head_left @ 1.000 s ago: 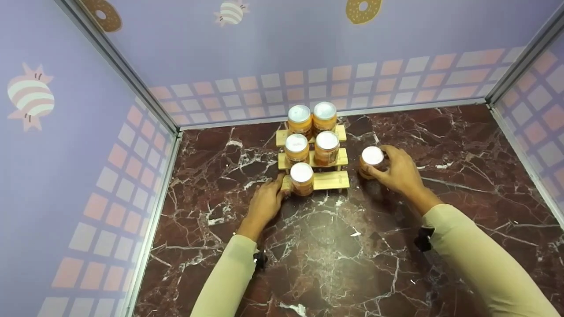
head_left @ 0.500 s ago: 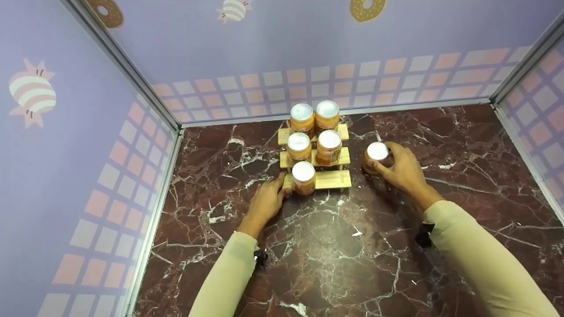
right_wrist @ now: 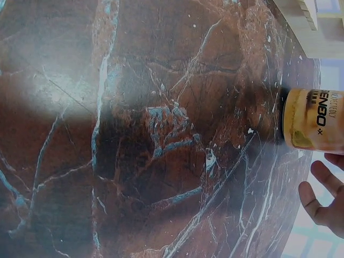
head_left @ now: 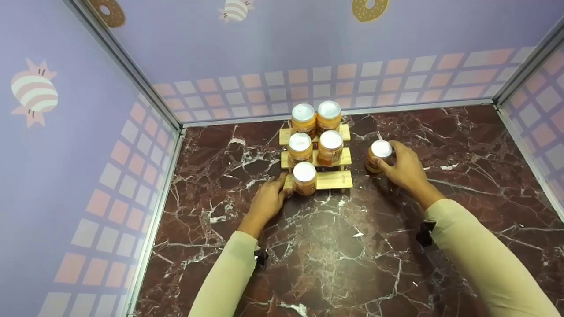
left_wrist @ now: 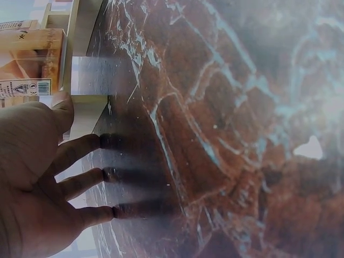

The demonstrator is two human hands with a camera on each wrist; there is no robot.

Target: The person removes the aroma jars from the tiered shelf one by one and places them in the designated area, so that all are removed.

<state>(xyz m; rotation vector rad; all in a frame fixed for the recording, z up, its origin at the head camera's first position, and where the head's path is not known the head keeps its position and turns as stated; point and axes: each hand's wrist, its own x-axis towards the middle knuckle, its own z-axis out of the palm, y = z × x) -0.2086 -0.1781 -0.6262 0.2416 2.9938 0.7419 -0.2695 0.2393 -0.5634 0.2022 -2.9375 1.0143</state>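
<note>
A three-step wooden rack [head_left: 334,180] bears orange-labelled jars with pale round tops. Two jars stand on the back step, two on the middle step, and one jar [head_left: 304,178] at the left of the front step. My left hand [head_left: 267,199] holds the left end of that step between thumb and index finger. In the left wrist view its other fingers [left_wrist: 80,184] are spread, tips on the table. To the right of the rack, my right hand [head_left: 406,169] grips another jar [head_left: 373,164] from its right side. That jar [right_wrist: 314,119] is upright, at or very near the tabletop.
The dark red marbled table [head_left: 326,255] has white veins. A lilac back wall [head_left: 264,48] rises close behind the rack, and a left side wall [head_left: 83,145] and right side wall [head_left: 544,110] flank the table.
My right hand and its jar have shifted slightly right and toward the back wall. The left hand keeps its place at the rack, and the head view has drifted a little.
</note>
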